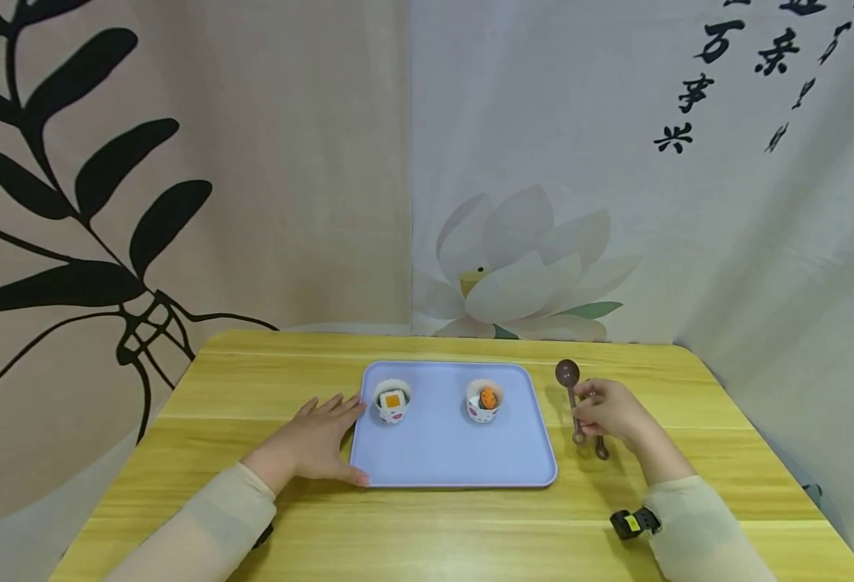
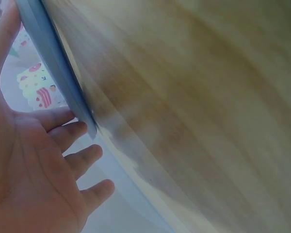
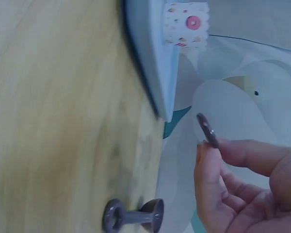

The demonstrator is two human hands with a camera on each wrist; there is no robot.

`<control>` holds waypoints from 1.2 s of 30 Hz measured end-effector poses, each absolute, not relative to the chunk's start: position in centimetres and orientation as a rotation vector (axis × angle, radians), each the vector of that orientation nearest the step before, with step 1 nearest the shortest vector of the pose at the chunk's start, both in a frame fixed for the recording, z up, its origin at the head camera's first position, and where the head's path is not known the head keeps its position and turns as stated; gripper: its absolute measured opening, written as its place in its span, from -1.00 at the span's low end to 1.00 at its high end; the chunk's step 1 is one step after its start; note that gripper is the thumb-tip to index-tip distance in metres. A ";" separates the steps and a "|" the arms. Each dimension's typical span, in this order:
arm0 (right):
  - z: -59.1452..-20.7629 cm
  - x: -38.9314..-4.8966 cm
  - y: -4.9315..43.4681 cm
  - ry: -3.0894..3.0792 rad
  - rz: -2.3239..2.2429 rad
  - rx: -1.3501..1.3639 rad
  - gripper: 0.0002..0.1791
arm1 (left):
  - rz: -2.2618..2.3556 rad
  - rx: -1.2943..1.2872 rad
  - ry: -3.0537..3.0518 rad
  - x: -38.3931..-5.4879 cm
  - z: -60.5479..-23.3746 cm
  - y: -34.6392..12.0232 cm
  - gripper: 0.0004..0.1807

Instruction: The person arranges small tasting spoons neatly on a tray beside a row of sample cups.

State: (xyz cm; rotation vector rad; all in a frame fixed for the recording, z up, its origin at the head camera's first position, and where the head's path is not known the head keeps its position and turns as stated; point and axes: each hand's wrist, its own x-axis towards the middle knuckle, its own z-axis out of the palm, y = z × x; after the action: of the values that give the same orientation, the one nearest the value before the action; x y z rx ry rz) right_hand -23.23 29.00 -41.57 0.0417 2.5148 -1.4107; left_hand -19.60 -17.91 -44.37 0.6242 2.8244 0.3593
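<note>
My right hand (image 1: 611, 412) pinches a brown spoon (image 1: 567, 373) by its handle between thumb and fingertips, right of the tray. In the right wrist view the held spoon (image 3: 207, 130) is raised off the table. A second brown spoon (image 1: 601, 449) lies beside it, mostly hidden by the hand in the head view; its ring end and bowl show in the right wrist view. My left hand (image 1: 313, 444), fingers spread, touches the left edge of a light blue tray (image 1: 434, 457). On the tray stand two patterned paper cups, one with a white-and-orange piece (image 1: 393, 400), one with an orange piece (image 1: 488, 398).
The tray and spoons are on a yellow wood-grain table (image 1: 427, 537). Behind the table hangs a curtain (image 1: 325, 162) with plant, lotus and lettering prints. A black device (image 1: 633, 523) is on the right wrist.
</note>
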 end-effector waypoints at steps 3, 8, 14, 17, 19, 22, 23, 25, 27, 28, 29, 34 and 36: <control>-41.2 -22.9 28.9 2.504 -1.445 0.047 -0.57 | 0.355 0.626 2.825 -19.7 -44.4 -17.9 0.38; -40.6 -22.4 28.5 2.497 -1.500 0.041 -0.53 | 0.348 0.636 2.823 -19.7 -44.4 -17.9 0.38; -39.7 -21.7 27.7 2.494 -1.582 0.014 -0.50 | 0.350 0.637 2.818 -19.6 -44.3 -17.8 0.38; -39.3 -21.5 27.2 2.480 -1.636 -0.010 -0.50 | 0.349 0.637 2.821 -19.6 -44.3 -17.8 0.38; -39.2 -21.3 26.8 2.471 -1.663 -0.025 -0.50 | 0.348 0.637 2.823 -19.6 -44.3 -17.8 0.38; -39.1 -21.2 26.3 2.462 -1.687 -0.047 -0.50 | 0.345 0.634 2.823 -19.7 -44.2 -17.8 0.38; -39.0 -21.2 26.1 2.457 -1.695 -0.050 -0.50 | 0.346 0.633 2.823 -19.6 -44.2 -17.8 0.37; -39.0 -21.1 25.9 2.444 -1.714 -0.057 -0.50 | 0.350 0.634 2.821 -19.6 -44.2 -17.8 0.37; -39.0 -21.0 25.7 2.436 -1.738 -0.050 -0.50 | 0.355 0.633 2.819 -19.6 -44.2 -17.8 0.37; -39.0 -21.0 25.6 2.430 -1.752 -0.050 -0.50 | 0.359 0.634 2.819 -19.6 -44.2 -17.8 0.38; -39.0 -21.0 25.4 2.427 -1.765 -0.051 -0.50 | 0.361 0.634 2.819 -19.6 -44.3 -17.8 0.38; -39.0 -20.7 24.4 2.425 -1.795 -0.064 -0.51 | 0.366 0.635 2.822 -19.7 -44.5 -17.9 0.39; -39.0 -20.6 23.9 2.415 -1.802 -0.082 -0.51 | 0.362 0.636 2.825 -19.7 -44.5 -17.9 0.39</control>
State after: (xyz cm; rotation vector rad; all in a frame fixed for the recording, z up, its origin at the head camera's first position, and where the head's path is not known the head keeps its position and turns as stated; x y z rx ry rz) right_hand -20.57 23.93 -39.00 -0.0822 2.4148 -1.8019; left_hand -19.74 -17.92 -44.50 0.6358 2.8246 0.3624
